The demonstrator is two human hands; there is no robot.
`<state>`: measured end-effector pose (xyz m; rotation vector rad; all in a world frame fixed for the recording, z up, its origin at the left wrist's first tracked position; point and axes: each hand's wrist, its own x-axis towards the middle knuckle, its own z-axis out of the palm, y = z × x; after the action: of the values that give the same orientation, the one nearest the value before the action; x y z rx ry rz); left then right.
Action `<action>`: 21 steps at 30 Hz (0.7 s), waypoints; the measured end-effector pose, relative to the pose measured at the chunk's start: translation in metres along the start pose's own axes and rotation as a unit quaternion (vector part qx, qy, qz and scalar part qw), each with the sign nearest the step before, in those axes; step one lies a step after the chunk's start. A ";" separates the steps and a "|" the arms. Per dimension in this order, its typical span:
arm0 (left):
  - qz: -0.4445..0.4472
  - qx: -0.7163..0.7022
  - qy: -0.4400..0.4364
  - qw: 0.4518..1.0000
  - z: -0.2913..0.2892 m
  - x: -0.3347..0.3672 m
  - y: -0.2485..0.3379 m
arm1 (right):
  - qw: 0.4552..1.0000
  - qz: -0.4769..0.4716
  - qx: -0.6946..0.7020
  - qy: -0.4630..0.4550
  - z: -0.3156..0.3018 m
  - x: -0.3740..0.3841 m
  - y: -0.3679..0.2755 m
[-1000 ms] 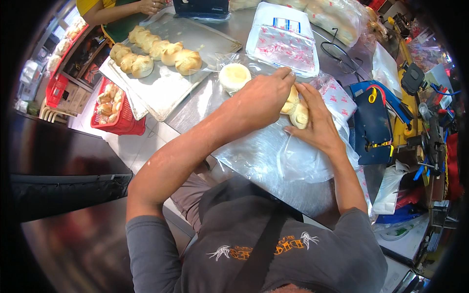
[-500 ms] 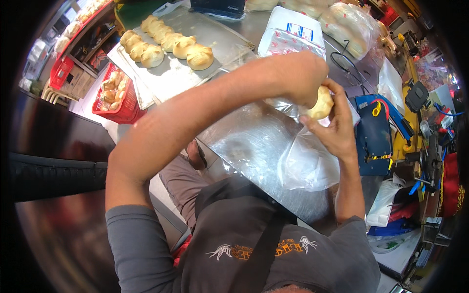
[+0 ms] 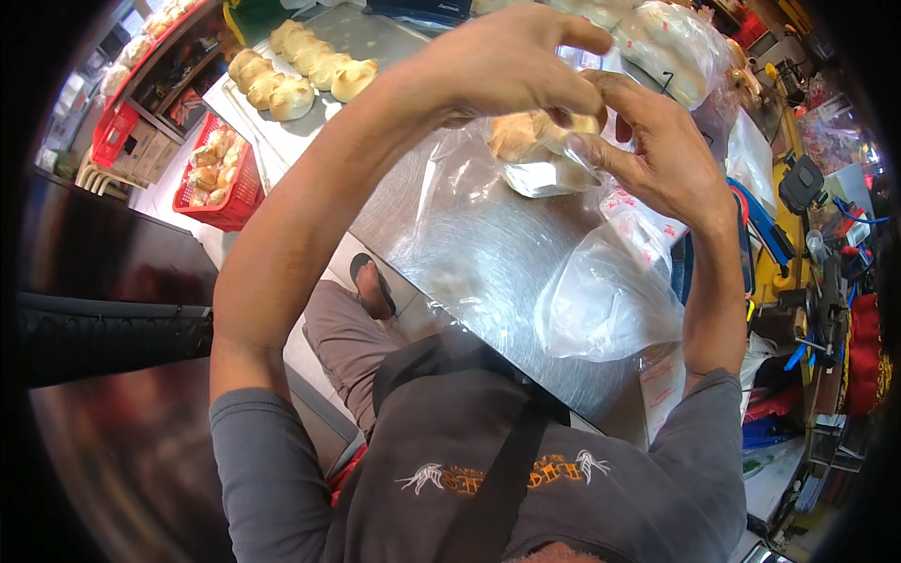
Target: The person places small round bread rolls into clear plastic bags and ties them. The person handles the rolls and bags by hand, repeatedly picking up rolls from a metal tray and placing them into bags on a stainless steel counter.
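Left floor: curved cream bars; brown carton beside.
Right side: black rounded holder; red cloth nearer.

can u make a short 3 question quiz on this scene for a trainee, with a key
1. Multiple choice: what is nearest to both the left hand and the right hand?
A) the black sandal
B) the golden bread in thin clear plastic
C) the brownish-grey cloth trousers

2. True or false: the red latticed plastic basket holds bread.

3. Fill in: the knobbly golden bread rolls on the flat grey tray lie in ___ rows.

Key: 1 B; 2 true; 3 two
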<state>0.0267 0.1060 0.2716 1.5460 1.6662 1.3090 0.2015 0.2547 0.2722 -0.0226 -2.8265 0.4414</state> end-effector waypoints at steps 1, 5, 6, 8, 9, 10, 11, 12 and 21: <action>0.033 -0.033 0.027 0.999 -0.002 0.001 -0.007 | 1.000 -0.008 0.009 0.004 0.005 0.003 0.000; -0.001 -0.028 -0.010 1.000 -0.011 -0.011 -0.035 | 0.996 -0.069 -0.044 -0.029 0.031 0.013 0.006; -0.001 -0.020 0.005 1.000 -0.014 -0.011 -0.039 | 0.992 -0.080 -0.084 -0.056 0.032 0.014 0.009; 0.009 -0.003 0.030 0.999 -0.020 -0.012 -0.047 | 0.995 -0.097 -0.016 0.014 0.030 0.014 0.016; 0.016 0.006 0.038 0.999 -0.022 -0.012 -0.050 | 0.997 -0.081 -0.008 0.010 0.026 0.015 0.020; 0.023 0.016 0.047 0.999 -0.023 -0.014 -0.053 | 0.998 -0.052 0.002 0.028 0.025 0.015 0.022; 0.010 0.032 0.065 0.997 -0.025 -0.014 -0.054 | 0.999 -0.017 0.028 -0.012 0.020 0.015 0.024; 0.026 0.081 0.046 0.995 -0.025 -0.016 -0.055 | 0.998 -0.041 0.043 0.014 0.020 0.018 0.024; 0.045 0.084 0.125 0.988 -0.010 -0.019 -0.071 | 0.973 -0.036 0.129 0.189 0.030 0.043 0.037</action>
<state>-0.0103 0.0934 0.2081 1.6242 1.9230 1.4938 0.1505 0.2841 0.2457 0.0438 -2.3715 0.7020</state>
